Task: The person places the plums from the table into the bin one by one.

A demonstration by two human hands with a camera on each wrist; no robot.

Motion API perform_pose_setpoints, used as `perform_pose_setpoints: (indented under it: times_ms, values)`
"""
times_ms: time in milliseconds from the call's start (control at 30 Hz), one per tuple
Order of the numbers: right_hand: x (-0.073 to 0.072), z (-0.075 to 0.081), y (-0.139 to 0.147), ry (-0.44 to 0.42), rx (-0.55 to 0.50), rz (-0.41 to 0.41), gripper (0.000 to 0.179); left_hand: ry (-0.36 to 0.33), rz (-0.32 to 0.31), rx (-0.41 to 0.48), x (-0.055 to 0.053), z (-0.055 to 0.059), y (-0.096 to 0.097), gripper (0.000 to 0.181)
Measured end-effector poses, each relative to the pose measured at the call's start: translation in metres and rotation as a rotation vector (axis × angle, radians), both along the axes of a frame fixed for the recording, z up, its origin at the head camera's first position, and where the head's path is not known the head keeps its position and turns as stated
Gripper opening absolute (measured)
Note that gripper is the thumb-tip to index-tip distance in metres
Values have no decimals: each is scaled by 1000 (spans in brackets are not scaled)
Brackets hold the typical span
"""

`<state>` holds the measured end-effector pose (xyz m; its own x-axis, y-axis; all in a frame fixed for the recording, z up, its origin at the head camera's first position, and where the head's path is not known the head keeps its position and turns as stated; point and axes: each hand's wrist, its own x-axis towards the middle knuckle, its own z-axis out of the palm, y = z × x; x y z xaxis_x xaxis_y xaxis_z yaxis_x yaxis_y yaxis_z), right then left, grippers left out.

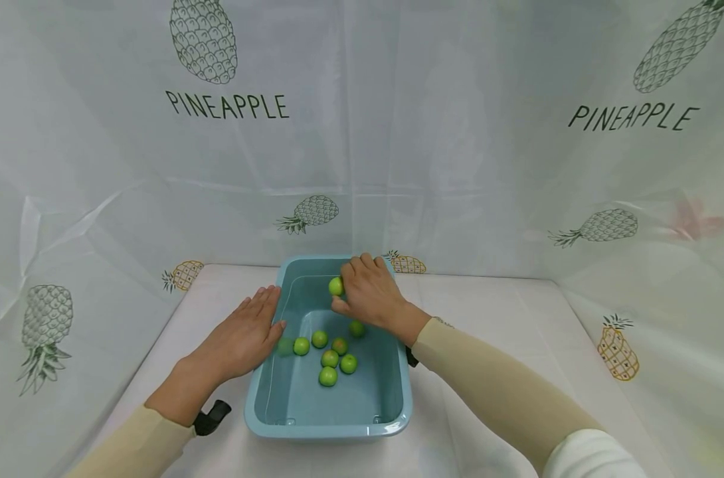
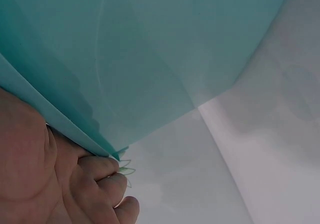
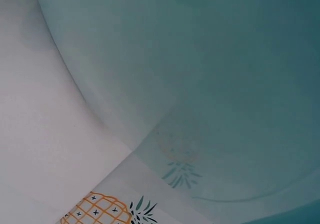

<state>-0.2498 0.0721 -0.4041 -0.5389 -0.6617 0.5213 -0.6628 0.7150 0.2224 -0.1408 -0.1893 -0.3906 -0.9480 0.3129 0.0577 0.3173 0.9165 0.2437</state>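
Note:
A blue plastic basin (image 1: 329,431) holds several small round green fruits, a few with a reddish blush. Most are grouped around its middle, such as one green fruit (image 1: 328,376) nearest the front. My right hand (image 1: 370,292) reaches over the right rim and pinches a green fruit (image 1: 336,286) between thumb and fingers, above the far part of the basin. At the left rim, my left hand (image 1: 242,335) lies with straight fingers against the basin's edge. The left wrist view shows the left palm and fingers (image 2: 102,176) along the rim. The right hand is out of the right wrist view.
The basin stands on a white-covered table (image 1: 475,332). White plastic sheeting (image 1: 457,133) printed with pineapples hangs behind and at both sides. A black strap device (image 1: 212,418) sits at the left wrist.

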Motion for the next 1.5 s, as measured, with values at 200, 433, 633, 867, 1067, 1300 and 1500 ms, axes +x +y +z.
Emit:
perform_pose_setpoints:
  times_ms: [200, 433, 633, 867, 1067, 1300, 1500]
  values:
    - [-1, -3, 0, -6, 5, -11, 38, -11, 3, 0, -1, -2, -1, 70]
    - [-1, -4, 1, 10, 0, -14, 44, -12, 6, 3, -1, -2, -1, 70]
    - [0, 0, 4, -50, -21, -10, 37, -9, 3, 9, 0, -1, -1, 69]
    - [-6, 7, 35, -53, -98, -33, 26, -9, 4, 16, -1, -2, 0, 69]
    - [-15, 4, 83, -35, -207, -48, 24, -10, 6, 13, -1, -2, -1, 70]
    - [-11, -24, 140, -125, -92, -147, 33, -8, 9, -4, -1, -1, -2, 70]
    - [2, -54, 181, -159, 172, -158, 45, 10, 3, -2, 0, 1, -1, 70]
